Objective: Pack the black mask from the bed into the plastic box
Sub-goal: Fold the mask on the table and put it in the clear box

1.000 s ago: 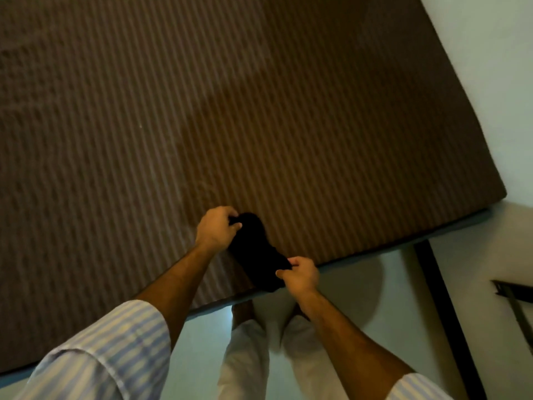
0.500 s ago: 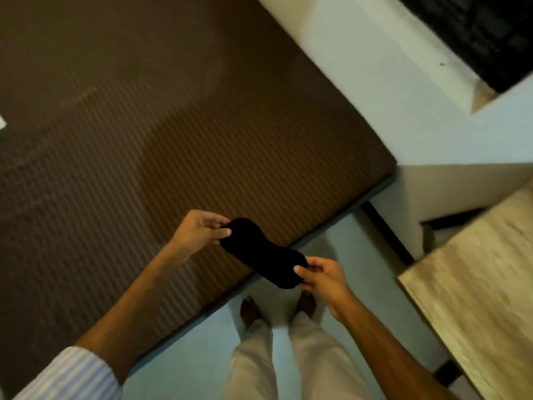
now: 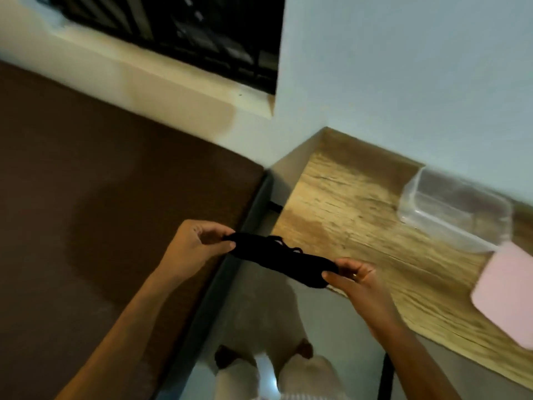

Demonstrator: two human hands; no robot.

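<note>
The black mask (image 3: 277, 259) is stretched flat in the air between both hands, over the gap between bed and table. My left hand (image 3: 196, 246) pinches its left end and my right hand (image 3: 356, 280) pinches its right end. A thin strap loops up from the mask's top edge. The clear plastic box (image 3: 450, 215) stands open on the wooden table (image 3: 346, 212) at the right, against the wall, well beyond my right hand. The brown bed (image 3: 101, 212) fills the left side.
A pink lid (image 3: 516, 293) lies on the table just in front of the box, at the right edge. A dark barred window (image 3: 202, 33) is set in the wall above the bed. My legs and feet stand on the pale floor (image 3: 317, 321) between bed and table.
The view has swung right from the bed to the table, bringing the box and pink lid into sight. The mask, held at both ends, has moved off the bed toward the table.
</note>
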